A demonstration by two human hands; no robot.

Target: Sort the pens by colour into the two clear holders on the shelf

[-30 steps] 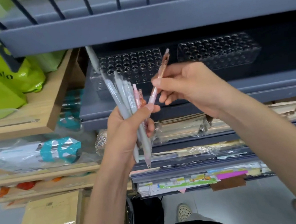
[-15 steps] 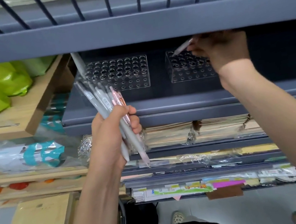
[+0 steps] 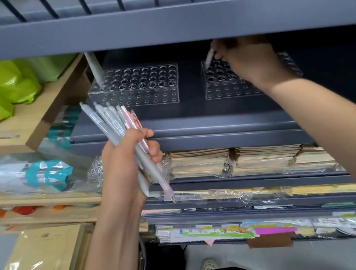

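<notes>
Fingers (image 3: 224, 56) of the right hand (image 3: 252, 63) pinch a pale pen (image 3: 209, 57) under the grey metal upper shelf (image 3: 156, 27) edge, at the right clear perforated holder (image 3: 218, 89). The left hand (image 3: 126, 165) grips a grey-and-pink pen bundle (image 3: 110, 124) before the left clear holder (image 3: 138, 94).

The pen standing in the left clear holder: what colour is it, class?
Grey; the pen shows best in the head view.

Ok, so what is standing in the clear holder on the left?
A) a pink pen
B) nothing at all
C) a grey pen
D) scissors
C: one grey pen stands tilted in a back corner hole of the left holder, and the other holes that show look empty.
</notes>
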